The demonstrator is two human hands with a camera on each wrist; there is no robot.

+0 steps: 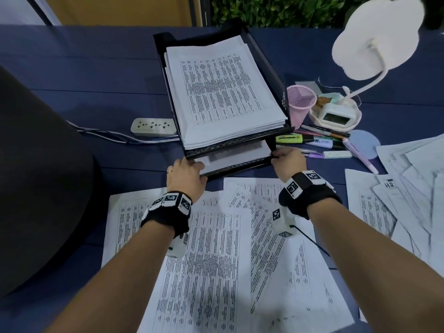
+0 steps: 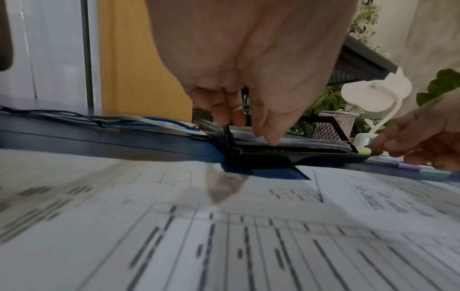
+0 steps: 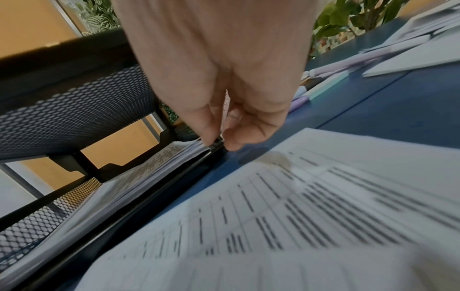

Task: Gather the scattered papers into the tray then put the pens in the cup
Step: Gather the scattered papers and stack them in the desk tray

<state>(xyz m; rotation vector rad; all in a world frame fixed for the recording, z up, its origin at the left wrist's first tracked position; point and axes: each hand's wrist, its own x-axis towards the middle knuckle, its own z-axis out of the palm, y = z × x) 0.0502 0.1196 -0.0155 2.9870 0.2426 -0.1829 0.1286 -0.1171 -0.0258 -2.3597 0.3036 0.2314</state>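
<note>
Now both hands at front corners of black two-tier tray [image 1: 271,56]: left hand [image 1: 186,175] fingers curled onto lower tier's left corner, right hand [image 1: 287,162] pinching right corner. Printed stack fills upper tier. Scattered papers [image 1: 216,248] cover worktop [image 1: 84,68] under forearms. Pens [image 1: 322,140] lie beside pink mesh cup [image 1: 299,104].

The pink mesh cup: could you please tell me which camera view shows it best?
The head view: the pink mesh cup appears whole, upright and empty beside the black tray. The left wrist view shows it small and distant behind the tray; the right wrist view shows, at most, a sliver between fingers.
</note>
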